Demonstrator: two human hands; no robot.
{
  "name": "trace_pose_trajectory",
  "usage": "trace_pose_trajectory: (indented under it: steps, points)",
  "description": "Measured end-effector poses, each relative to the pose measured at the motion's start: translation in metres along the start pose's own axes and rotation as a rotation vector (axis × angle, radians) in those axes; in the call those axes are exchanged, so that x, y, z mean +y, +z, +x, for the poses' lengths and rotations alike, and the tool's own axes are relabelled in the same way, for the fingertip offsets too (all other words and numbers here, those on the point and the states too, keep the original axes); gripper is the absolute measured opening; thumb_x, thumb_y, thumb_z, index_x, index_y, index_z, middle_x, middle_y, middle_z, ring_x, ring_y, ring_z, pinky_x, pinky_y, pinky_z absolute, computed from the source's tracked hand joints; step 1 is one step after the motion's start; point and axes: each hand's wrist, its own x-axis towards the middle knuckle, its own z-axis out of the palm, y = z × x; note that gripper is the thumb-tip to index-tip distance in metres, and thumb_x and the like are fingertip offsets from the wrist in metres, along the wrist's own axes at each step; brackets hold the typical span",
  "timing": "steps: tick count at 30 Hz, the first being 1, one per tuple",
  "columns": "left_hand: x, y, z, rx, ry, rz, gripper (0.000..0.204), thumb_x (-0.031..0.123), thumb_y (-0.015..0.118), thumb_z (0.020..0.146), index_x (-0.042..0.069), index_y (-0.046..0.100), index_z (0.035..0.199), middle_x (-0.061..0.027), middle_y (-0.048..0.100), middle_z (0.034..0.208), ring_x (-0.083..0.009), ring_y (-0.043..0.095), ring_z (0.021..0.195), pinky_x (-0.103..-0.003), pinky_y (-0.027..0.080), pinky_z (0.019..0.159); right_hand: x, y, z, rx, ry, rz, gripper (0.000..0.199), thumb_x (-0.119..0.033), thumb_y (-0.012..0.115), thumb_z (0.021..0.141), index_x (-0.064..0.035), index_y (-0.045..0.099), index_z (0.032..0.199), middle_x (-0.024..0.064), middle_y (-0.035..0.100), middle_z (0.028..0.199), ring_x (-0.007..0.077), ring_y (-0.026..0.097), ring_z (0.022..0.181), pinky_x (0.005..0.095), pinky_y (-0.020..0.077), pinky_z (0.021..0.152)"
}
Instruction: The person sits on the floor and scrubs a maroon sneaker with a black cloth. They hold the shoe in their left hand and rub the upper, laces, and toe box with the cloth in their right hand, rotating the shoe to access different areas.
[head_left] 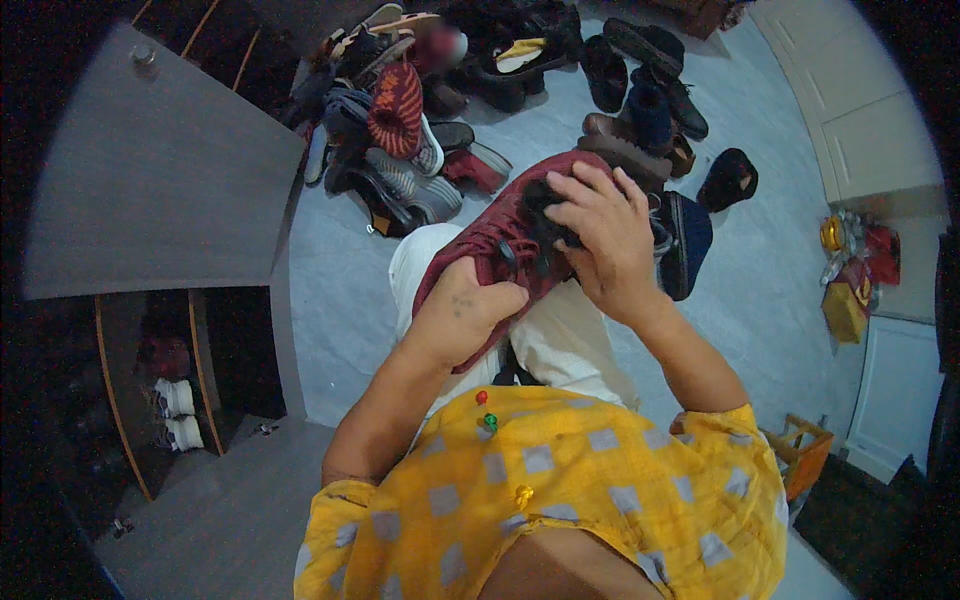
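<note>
Left hand: my left hand (462, 312) is closed in a firm grip around the near end of a maroon sneaker (500, 240), thumb side on top, fingers wrapped under where I cannot see them.

Right hand: my right hand (600, 235) lies over the top of the shoe with fingers spread and curled down onto its dark laces (545, 200); the grip is narrow, fingertips pressing, not wrapped around.

Where the shoe is: held up over my lap, above my pale trousers (555, 340), off the floor (760, 290).

Long axis: it runs from my left hand at the near lower end, up and away to the right, ending just past my right hand's fingers.

Which hand is nearer: both touch it; the left carries the near end, the right sits on the lace area toward the middle and far part.

Beyond the shoe: a heap of shoes and sandals (420, 130) on the floor ahead, a dark navy shoe (685, 245) just beside my right wrist.

To my left: a grey cabinet top (160, 170) with shelves below holding a white pair (178, 415).

Far right: colourful packets (850, 270) against white doors.
</note>
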Motion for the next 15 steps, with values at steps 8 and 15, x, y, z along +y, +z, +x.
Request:
trace_pose_trajectory:
  steps: [8,15]
  points:
    - [-0.001,-0.008,0.003,0.007,-0.021,0.119,0.045,0.007,0.059,0.074,0.0,0.056,0.118,-0.0048,0.062,0.106,-0.0155,0.057,0.095,-0.03,0.046,0.091,0.021,0.006,0.048,-0.01,0.118,-0.039,0.031,-0.019,0.067,0.081,-0.01,0.059,0.109,0.0099,0.064,0.107,0.0306,0.061,0.1,0.0446,0.0455,0.083]
    - [-0.003,-0.006,0.003,-0.033,0.072,0.214,0.051,0.011,0.072,0.074,0.0,0.056,0.12,-0.0061,0.062,0.112,-0.0176,0.056,0.102,-0.033,0.043,0.096,0.042,0.012,0.067,-0.025,0.551,0.265,0.024,-0.022,0.061,0.088,-0.0083,0.06,0.108,0.0186,0.066,0.092,0.0389,0.064,0.082,0.0446,0.0494,0.069]
